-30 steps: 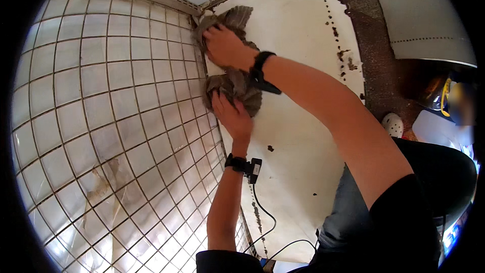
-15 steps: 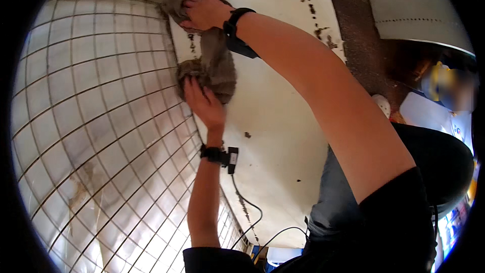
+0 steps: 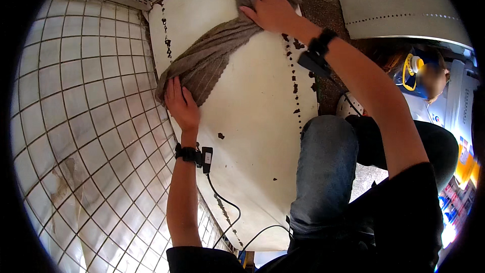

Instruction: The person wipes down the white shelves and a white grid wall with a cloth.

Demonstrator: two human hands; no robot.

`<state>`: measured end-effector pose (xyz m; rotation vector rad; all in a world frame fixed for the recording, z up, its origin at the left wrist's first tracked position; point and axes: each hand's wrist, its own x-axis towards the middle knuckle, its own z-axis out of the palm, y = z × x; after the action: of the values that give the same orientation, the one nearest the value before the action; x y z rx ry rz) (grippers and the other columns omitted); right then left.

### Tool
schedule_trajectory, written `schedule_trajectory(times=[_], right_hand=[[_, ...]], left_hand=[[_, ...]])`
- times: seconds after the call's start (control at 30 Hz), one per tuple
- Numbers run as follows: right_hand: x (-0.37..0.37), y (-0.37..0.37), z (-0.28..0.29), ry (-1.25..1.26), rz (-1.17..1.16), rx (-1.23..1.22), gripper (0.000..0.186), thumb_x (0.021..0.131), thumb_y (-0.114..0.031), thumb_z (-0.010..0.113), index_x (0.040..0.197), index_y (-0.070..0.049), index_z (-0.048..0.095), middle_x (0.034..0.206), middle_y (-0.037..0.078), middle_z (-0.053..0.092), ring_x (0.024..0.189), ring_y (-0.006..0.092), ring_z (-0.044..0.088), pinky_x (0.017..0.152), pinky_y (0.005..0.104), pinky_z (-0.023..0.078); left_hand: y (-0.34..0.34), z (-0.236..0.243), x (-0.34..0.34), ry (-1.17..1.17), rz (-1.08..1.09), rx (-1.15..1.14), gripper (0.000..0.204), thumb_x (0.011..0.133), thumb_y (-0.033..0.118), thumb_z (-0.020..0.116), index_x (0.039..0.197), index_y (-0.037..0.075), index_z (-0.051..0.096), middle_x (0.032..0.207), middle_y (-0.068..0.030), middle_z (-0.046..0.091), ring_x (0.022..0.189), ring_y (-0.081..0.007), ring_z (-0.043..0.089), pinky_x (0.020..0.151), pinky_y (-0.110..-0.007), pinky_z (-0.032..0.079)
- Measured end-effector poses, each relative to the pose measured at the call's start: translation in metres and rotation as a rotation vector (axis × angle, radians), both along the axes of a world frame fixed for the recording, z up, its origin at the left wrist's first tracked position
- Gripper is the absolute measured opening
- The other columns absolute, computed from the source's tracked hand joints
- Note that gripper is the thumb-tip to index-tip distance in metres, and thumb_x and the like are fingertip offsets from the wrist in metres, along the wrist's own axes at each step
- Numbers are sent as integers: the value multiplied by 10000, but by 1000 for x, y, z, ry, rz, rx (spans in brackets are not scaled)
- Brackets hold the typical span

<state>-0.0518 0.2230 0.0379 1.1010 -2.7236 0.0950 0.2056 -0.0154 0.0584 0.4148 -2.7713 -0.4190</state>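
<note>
1. From the head view, we are looking down at a grey-brown cloth [image 3: 207,53], which is stretching diagonally across a stained white panel [image 3: 242,146].
2. Our left hand [image 3: 183,108] is resting on the cloth's lower-left end, fingers extended and slightly apart, beside a wire grid [image 3: 101,96].
3. Our right hand [image 3: 275,12] is lying wide, fingers spread, on the bunched upper-right end, near the panel's right edge.
4. We are wearing black wristbands [image 3: 188,153] on both wrists; a thin black cable [image 3: 230,203] is hanging from the left one.
5. Our jeans-covered knee [image 3: 328,151] is showing at the lower right, with a white shoe [image 3: 347,105] partly showing just beyond it.
</note>
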Motion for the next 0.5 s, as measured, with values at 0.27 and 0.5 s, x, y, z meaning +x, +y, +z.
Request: schedule_trajectory(times=[0.27,0.5], right_hand=[[-3,41,11,-61,-25,207,792,954,-584,181,1141,72,582,1262,283,487,1197,411,436,1051,521,287],[-49,-22,20,-199,-207,-62,697,978,-499,240,1057,78,623,1230,333,491,1197,462,401,1091,565,200]], left_hand=[[3,0,3,30,14,11,373,920,182,498,1251,10,522,1311,-212,477,1214,-370,427,1044,-499,273],[9,8,-1,12,10,20,354,901,186,519,1230,53,530,1307,-170,458,1219,-337,396,1033,-478,253]])
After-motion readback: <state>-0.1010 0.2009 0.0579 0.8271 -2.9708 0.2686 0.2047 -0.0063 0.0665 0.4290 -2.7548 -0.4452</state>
